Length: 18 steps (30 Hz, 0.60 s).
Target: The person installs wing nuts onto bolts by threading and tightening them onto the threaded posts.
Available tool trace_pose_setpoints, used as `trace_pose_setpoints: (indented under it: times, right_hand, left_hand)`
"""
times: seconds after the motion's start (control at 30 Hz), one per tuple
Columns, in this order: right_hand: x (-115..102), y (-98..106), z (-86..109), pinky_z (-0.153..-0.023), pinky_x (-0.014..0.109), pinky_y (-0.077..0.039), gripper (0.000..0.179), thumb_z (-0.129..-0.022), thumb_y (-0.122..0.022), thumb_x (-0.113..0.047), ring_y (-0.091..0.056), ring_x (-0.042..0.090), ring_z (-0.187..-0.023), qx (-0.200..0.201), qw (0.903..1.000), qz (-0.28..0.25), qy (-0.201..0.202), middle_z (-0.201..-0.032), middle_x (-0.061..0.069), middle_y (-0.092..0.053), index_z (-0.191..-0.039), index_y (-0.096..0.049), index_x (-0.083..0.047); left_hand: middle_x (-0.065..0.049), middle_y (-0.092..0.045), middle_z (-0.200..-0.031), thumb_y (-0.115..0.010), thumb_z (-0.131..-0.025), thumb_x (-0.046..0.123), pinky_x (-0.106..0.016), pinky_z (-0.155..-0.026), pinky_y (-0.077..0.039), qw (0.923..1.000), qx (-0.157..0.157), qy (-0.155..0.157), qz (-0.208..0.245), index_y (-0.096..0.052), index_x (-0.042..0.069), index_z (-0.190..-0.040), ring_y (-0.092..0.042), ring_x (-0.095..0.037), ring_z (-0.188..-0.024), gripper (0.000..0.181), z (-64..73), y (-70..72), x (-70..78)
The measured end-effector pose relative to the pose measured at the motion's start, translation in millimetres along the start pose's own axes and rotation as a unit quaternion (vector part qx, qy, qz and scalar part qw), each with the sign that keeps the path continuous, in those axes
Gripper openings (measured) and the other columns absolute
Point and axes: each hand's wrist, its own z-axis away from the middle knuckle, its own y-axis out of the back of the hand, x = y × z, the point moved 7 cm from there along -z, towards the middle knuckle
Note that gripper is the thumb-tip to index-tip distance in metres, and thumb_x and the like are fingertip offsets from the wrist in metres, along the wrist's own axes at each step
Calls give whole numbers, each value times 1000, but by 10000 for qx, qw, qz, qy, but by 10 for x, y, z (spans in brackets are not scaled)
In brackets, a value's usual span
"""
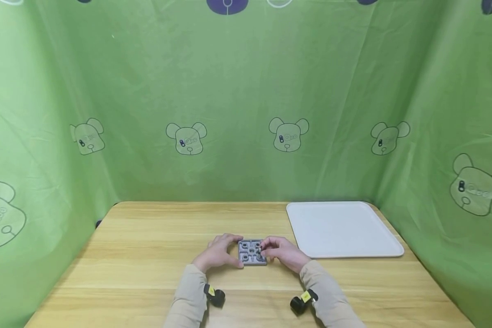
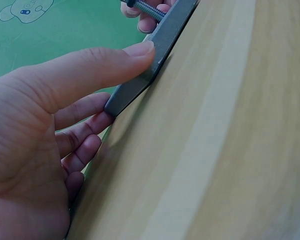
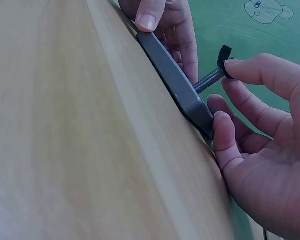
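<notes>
A square grey plate point(image 1: 252, 263) with ring-shaped recesses lies on the wooden table in front of me. My left hand point(image 1: 217, 252) grips it from the left, thumb on the near edge and fingers at the far side. Over the plate's right part, a threaded bolt point(image 3: 209, 81) with a black wing-like head slants up from the plate. My right hand point(image 1: 286, 253) pinches that head between thumb and forefinger, its other fingers near the plate's edge. In the left wrist view the bolt point(image 2: 149, 9) shows only partly, at the top.
At the back right of the wooden table point(image 1: 147, 255) lies a white tray point(image 1: 340, 228), just beyond my right hand. A green curtain point(image 1: 238, 91) with printed bear heads closes off the back and both sides.
</notes>
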Motion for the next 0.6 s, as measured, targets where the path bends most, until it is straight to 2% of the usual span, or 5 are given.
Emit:
trace_pose_setpoints:
  times: [0.3,0.6]
  right_hand:
    - [9,13,-6,-71,22,-48,15,-81,-55,-3,-54,14,-87,169,9997,-176,5,-95,4,-59,-95,-62,1]
    - [-4,19,2,-72,21,-48,15,-83,-54,-2,-54,12,-85,161,9996,-232,79,-90,0,-60,-94,-61,5]
  left_hand:
    - [-9,-50,-145,-85,-64,36,-62,-111,-24,10000,27,-8,-55,-50,17,-141,-40,-33,-134,87,-10,-1,-4]
    - [-9,-50,-144,-85,-63,37,-62,-110,-25,10000,33,-2,-72,-50,17,-140,-40,-33,-133,87,-14,-10,-16]
